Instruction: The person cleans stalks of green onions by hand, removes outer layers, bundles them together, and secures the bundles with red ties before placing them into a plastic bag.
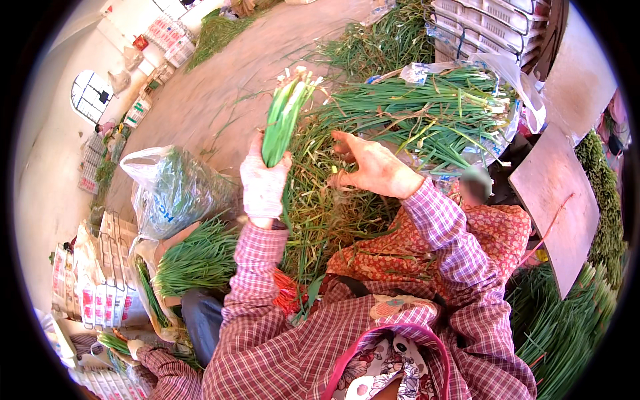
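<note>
My left hand (262, 183), in a pale glove or wrap, grips a bunch of garlic chives (287, 120). Its white stem ends point up and away from me. Bare and empty, my right hand (377, 167) is a short way to the right, its fingers apart and curved toward the bunch without touching it. Beneath both hands spreads a heap of loose, partly yellowed leaves (340, 217). Beyond my right hand, a large pile of chives (420, 110) lies on plastic sheeting, most white ends facing right.
At left stand a clear plastic bag of greens (173, 190) and cut chives (200, 257). Red ties (288, 293) lie by my left arm. At right are a tilted board (557, 200), more chives (567, 333) and stacked white crates (490, 27). A co-worker's plaid sleeve (167, 370) shows lower left.
</note>
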A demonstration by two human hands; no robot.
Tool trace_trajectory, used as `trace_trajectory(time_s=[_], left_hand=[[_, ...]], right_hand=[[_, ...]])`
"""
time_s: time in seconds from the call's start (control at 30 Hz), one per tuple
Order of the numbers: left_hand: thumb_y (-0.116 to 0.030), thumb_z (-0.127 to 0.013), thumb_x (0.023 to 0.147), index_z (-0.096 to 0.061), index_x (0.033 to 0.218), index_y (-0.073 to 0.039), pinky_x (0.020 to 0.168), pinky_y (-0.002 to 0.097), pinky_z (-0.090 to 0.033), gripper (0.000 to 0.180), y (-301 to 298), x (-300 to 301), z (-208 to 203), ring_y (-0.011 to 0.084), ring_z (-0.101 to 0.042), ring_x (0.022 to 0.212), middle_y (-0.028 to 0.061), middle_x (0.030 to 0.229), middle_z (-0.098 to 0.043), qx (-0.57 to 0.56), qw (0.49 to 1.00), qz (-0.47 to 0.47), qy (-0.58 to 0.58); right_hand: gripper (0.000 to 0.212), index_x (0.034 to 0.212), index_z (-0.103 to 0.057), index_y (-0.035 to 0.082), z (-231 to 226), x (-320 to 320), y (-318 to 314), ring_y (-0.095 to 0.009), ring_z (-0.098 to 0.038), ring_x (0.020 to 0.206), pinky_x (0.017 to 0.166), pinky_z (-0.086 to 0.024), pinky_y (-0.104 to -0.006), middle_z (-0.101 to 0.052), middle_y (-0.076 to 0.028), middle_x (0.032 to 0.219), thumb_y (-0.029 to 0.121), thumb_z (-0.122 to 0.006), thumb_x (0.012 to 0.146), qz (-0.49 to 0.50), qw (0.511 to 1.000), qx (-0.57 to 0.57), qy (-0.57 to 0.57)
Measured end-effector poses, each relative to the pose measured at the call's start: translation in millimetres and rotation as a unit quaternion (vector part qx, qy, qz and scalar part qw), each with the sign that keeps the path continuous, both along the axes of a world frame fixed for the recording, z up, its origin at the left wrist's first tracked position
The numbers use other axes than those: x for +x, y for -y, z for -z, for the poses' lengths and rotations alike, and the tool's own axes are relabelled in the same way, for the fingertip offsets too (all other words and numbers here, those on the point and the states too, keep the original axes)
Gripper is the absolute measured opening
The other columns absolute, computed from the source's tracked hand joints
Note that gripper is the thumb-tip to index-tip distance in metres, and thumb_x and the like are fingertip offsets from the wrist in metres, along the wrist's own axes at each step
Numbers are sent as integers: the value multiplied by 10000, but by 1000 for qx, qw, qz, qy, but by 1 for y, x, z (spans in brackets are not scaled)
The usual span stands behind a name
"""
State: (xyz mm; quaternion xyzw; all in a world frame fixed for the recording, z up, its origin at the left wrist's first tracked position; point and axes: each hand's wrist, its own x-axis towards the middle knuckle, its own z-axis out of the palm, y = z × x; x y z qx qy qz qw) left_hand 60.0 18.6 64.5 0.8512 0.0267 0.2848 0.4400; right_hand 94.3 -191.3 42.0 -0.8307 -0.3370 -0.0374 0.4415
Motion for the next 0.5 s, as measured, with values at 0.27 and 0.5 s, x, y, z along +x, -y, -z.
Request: trace_trajectory(time_s=[0.27,0.5], left_hand=[[-64,-655,716,-496,1199,-27,591,348,-499,510,24,4,8,274,-638,686,172,809,-634,113,989,-68,70],[-90,-685,684,-500,1169,-98,660,412,-492,520,29,-1,18,345,-624,772,170,869,-638,164,980,-112,22]], right_hand=[[391,1014,-605,33,12,-6,-5,-371,-620,812,730,-487,-454,-648,-157,813,296,-673,732,50,910,-411,-17],[660,1306,-355,19,5,-7,14,-327,-591,976,800,-487,-394,-555,-224,1123,205,-676,760,-87,992,-12,-87]])
